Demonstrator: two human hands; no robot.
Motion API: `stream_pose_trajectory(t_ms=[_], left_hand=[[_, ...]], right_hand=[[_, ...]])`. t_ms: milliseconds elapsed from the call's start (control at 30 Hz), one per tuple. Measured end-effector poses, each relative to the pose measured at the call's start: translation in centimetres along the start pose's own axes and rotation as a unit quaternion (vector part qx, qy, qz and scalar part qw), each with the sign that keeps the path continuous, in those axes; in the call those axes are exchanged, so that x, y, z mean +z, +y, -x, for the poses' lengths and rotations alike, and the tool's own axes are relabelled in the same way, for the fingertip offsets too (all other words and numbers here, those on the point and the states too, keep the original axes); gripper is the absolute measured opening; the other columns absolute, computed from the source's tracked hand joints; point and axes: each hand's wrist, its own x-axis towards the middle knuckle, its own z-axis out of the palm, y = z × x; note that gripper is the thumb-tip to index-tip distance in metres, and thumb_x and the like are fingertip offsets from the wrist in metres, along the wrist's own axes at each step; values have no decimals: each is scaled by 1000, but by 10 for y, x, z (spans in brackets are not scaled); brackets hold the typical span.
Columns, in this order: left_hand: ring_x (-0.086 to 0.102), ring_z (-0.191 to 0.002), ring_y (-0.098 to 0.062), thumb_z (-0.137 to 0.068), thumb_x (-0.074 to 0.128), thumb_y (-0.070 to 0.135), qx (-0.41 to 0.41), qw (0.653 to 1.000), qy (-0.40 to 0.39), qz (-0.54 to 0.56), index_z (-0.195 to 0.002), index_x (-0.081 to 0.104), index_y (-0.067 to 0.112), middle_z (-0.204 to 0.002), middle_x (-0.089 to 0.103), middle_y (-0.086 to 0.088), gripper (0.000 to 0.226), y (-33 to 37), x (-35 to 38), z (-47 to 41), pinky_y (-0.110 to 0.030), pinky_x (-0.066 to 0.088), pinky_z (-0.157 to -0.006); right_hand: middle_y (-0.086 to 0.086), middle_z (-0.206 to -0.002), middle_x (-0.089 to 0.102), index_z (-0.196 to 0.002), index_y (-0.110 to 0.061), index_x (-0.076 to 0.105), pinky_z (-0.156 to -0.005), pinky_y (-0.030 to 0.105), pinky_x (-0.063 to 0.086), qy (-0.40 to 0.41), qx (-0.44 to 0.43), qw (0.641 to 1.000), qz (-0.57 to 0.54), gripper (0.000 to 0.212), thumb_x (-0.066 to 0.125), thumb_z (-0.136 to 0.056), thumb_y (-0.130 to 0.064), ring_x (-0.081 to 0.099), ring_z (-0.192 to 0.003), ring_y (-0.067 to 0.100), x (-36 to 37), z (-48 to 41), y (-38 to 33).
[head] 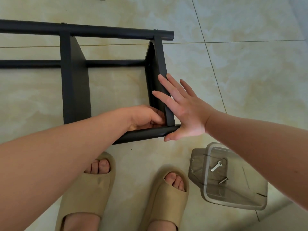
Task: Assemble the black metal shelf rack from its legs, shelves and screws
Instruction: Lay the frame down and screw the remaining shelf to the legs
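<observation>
The black metal rack lies on its side on the tiled floor. A far leg tube (100,31) runs along the top, a second tube (115,63) lies lower, and a near leg tube (150,133) sits by my feet. Two shelves stand on edge: the left shelf (75,84) and the right shelf (158,64). My left hand (146,117) has its fingers curled at the corner where the right shelf meets the near leg. My right hand (181,107) lies flat, fingers straight, against the outer face of the right shelf, thumb by the near tube's end.
A clear plastic box (233,197) stands on the floor at the right, holding a small wrench (216,165) and a screw (223,180). Its lid (196,167) lies beside it. My feet in beige slippers (93,185) are just below the near leg.
</observation>
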Motion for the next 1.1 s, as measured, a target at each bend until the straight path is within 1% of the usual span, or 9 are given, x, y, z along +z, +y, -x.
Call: stream_pose_trajectory(t_ms=[167,300,433,533,667,767,867,967,1100], left_hand=[[66,-77,-22,-93,49,6,-35,999,-6,-13,-97,71,5,-87,70,-11,22,4,3,0,-31,53,-73],[67,-71,-21,-92,55,3,0,998,28,-61,-88,70,7,-79,70,-10,16,2,3,-1,-29,54,-67],[67,-64,-19,-91,55,-3,7,999,30,-37,-82,70,7,-72,69,-9,20,0,1,-2,-27,54,-63],[67,-67,-22,-91,51,-8,9,1000,12,2,-83,68,5,-76,67,-14,23,-1,0,-2,-31,54,-69],[69,-71,-21,-91,45,-7,-2,1000,-10,13,-87,68,4,-78,71,-11,26,2,1,-1,-30,56,-70],[69,-80,-24,-91,50,3,-17,1000,-2,-11,-95,71,4,-88,72,-13,21,3,2,-1,-32,55,-74],[68,-79,-26,-90,56,1,-5,999,29,-43,-89,72,6,-84,72,-13,17,1,3,-1,-36,53,-80],[69,-67,-21,-90,57,-2,2,999,36,-40,-79,71,8,-72,71,-9,21,0,1,-1,-31,54,-72],[69,-64,-18,-92,51,-7,1,1000,12,-7,-81,70,6,-70,70,-9,25,0,1,0,-27,55,-65]], right_hand=[[9,-168,-18,-160,-20,11,-124,55,-2,-4,2,1000,-6,130,47,-59,-93,-18,-154,30,-1,0,0],[9,-168,-18,-160,-19,11,-124,56,-1,-4,1,1000,-2,130,46,-59,-94,-18,-154,31,-1,0,0],[9,-167,-19,-161,-20,10,-124,55,-2,-6,2,1000,-3,131,45,-59,-94,-19,-154,30,-1,0,0],[8,-167,-20,-161,-20,10,-124,55,-2,-9,3,1000,-3,131,45,-58,-94,-19,-154,30,-1,0,-1],[8,-167,-20,-161,-20,10,-124,55,-2,-7,3,1000,-3,131,45,-58,-94,-19,-154,30,-1,0,0],[8,-167,-20,-161,-20,10,-124,55,-1,-6,4,1000,-2,131,45,-58,-94,-19,-154,30,-1,-1,0],[9,-167,-19,-161,-20,10,-124,55,-1,-4,3,1000,-4,131,46,-58,-94,-19,-154,30,0,-1,0],[8,-168,-19,-161,-20,10,-124,54,-2,-2,1,1000,-6,131,47,-59,-94,-19,-154,30,0,0,0],[9,-168,-19,-161,-20,10,-124,55,0,-1,1,1000,-7,131,47,-59,-94,-19,-154,30,0,0,0]])
